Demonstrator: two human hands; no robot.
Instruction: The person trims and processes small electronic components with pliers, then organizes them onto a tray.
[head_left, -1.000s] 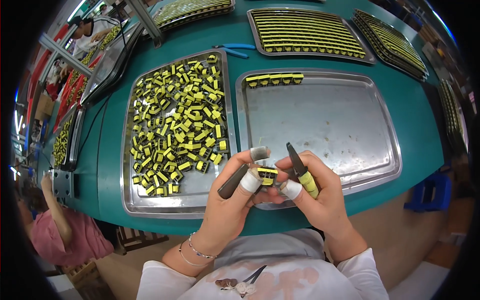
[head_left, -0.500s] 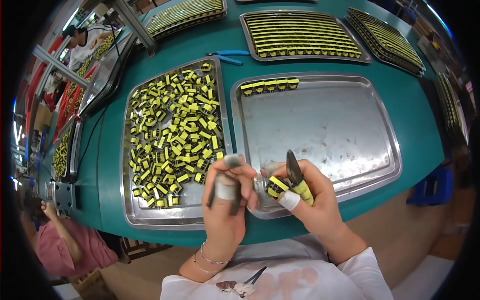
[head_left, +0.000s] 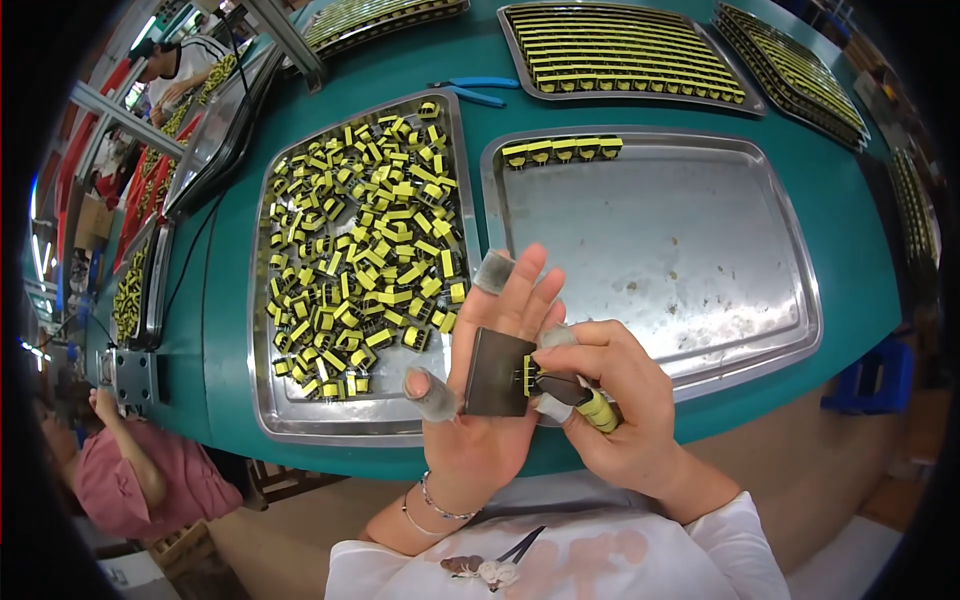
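Observation:
My left hand (head_left: 492, 446) is turned palm up with its fingers stretched and apart. A dark, flat, square plate (head_left: 498, 373) lies on its palm. Grey wraps cover the thumb tip and a fingertip. My right hand (head_left: 632, 405) pinches a small yellow and black transformer (head_left: 530, 376), its thin pins pointing at the plate's right edge; whether they touch is unclear. The same hand keeps a pointed dark tool with a yellow-wrapped handle (head_left: 600, 412) tucked in its fingers. Most of the transformer is hidden by the fingertips.
A metal tray (head_left: 262, 330) of loose transformers stands at left. Another metal tray (head_left: 810, 300) at right bears a short row of them along its far edge. Blue-handled pliers (head_left: 480, 83) lie beyond. Filled trays (head_left: 640, 55) stand at the back; people sit at the left.
My left hand has opened out, baring the plate on its palm. My right hand has brought the transformer over to the plate and turned the tool's tip down toward it. The view has shifted slightly.

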